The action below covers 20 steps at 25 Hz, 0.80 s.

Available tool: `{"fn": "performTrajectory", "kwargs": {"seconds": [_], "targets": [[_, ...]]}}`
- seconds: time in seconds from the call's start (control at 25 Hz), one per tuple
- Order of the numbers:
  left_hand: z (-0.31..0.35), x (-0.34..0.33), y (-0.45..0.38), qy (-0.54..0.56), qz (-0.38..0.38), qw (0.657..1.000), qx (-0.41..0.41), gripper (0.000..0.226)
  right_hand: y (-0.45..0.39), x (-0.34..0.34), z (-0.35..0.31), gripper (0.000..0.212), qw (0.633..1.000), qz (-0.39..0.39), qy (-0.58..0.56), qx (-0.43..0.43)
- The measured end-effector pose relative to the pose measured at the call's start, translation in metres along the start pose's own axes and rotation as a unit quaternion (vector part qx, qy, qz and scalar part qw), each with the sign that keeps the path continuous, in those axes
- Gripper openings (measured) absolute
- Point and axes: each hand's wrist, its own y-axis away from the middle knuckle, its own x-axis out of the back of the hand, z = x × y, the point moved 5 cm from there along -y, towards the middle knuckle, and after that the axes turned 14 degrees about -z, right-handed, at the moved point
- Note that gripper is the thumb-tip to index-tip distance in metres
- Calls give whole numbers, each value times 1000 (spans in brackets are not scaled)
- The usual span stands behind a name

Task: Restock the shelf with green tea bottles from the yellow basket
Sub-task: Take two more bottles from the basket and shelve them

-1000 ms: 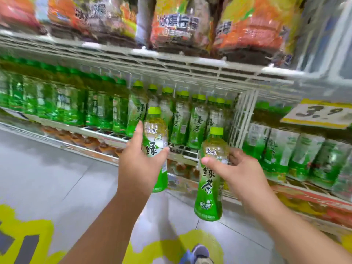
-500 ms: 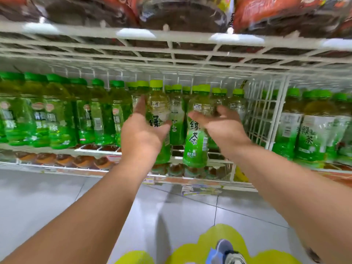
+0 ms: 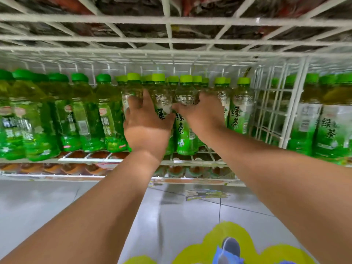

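My left hand (image 3: 145,121) is wrapped around a green tea bottle (image 3: 162,100) with a light green cap, standing upright at the front of the white wire shelf (image 3: 186,162). Beside it, my right hand (image 3: 203,113) grips a second green tea bottle (image 3: 185,138) by its upper body; the bottle's base rests on the shelf edge. Both bottles stand among a cluster of like bottles (image 3: 241,111) with light green caps. The yellow basket is out of view.
Darker green-capped bottles (image 3: 76,115) fill the shelf to the left. A white wire divider (image 3: 270,111) stands to the right, with more tea bottles (image 3: 327,121) beyond it. A wire shelf (image 3: 171,21) hangs close overhead. My shoe (image 3: 230,250) is on the grey tiled floor.
Both hands have moved forward and up from in front of the shelf, carrying the two bottles in among the shelf's row. The view has moved closer under the upper shelf.
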Motion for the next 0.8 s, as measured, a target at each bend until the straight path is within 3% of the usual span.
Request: {"fn": "performTrajectory", "kwargs": {"seconds": [0.12, 0.44, 0.6, 0.8], "targets": [[3, 1, 1, -73, 4, 997, -6, 101, 1, 1, -3, 90, 998, -4, 51, 23], [-2, -5, 9, -153, -13, 986, -62, 97, 5, -10, 6, 98, 1000, -17, -13, 6], [-12, 0, 21, -168, 4, 979, -114, 85, 30, -24, 20, 101, 996, -60, 69, 19], [-10, 8, 35, -268, -68, 953, -128, 87, 55, -20, 39, 102, 978, -41, 199, 55]]}}
